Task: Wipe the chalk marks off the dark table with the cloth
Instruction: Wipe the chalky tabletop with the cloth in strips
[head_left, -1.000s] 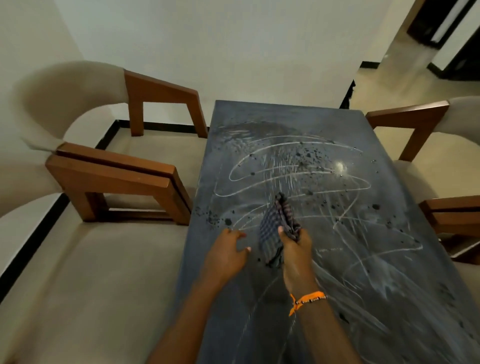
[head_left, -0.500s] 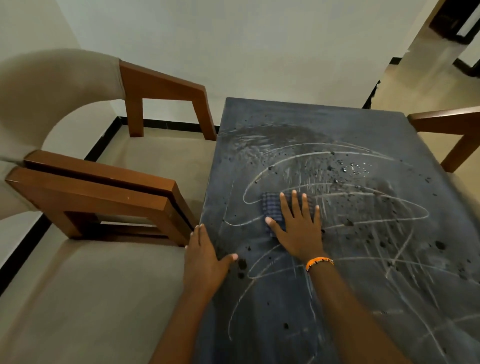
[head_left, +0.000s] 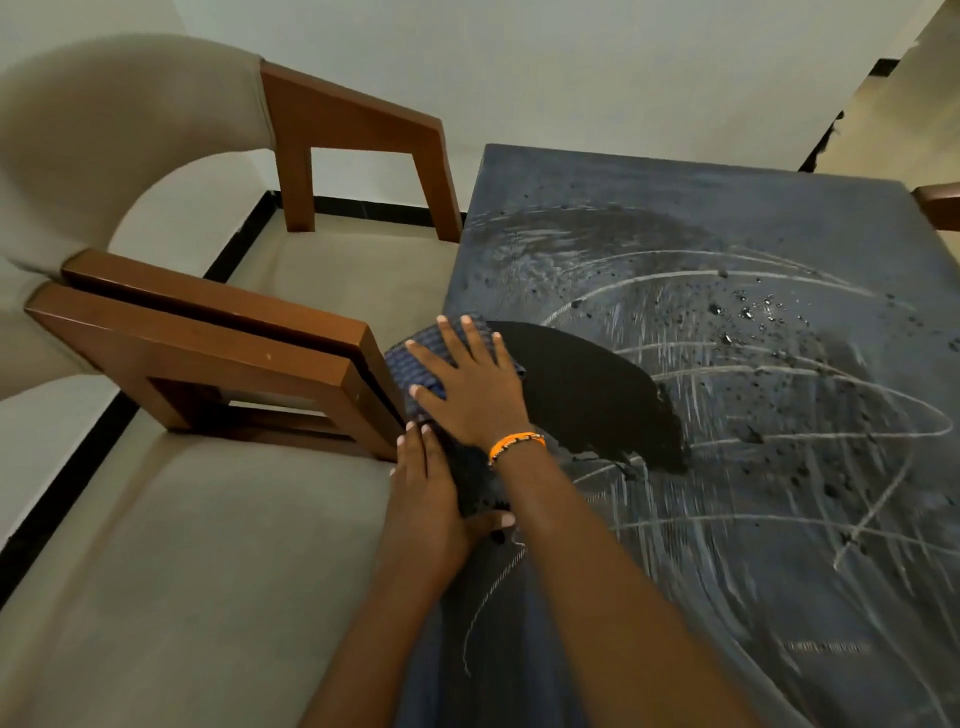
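The dark table (head_left: 701, 597) carries white chalk marks (head_left: 779, 374) in loops and streaks, plus dark wet specks. A wiped, wet black patch (head_left: 587, 384) lies just right of my right hand. My right hand (head_left: 467, 389), with an orange bracelet at the wrist, presses flat with spread fingers on the blue checked cloth (head_left: 415, 358) at the table's left edge. The cloth is mostly hidden under that hand. My left hand (head_left: 428, 499) rests flat on the table's left edge, just below the right hand, thumb on the tabletop.
A wooden-armed beige chair (head_left: 208, 332) stands close against the table's left edge, its armrest nearly touching the cloth. Another wooden chair arm (head_left: 940, 202) shows at the far right. A white wall lies behind the table.
My right hand dropped from gripping the bunched cloth to pressing it flat, then slid it left to the table's edge, leaving a black wiped patch. My left hand settled on the edge.
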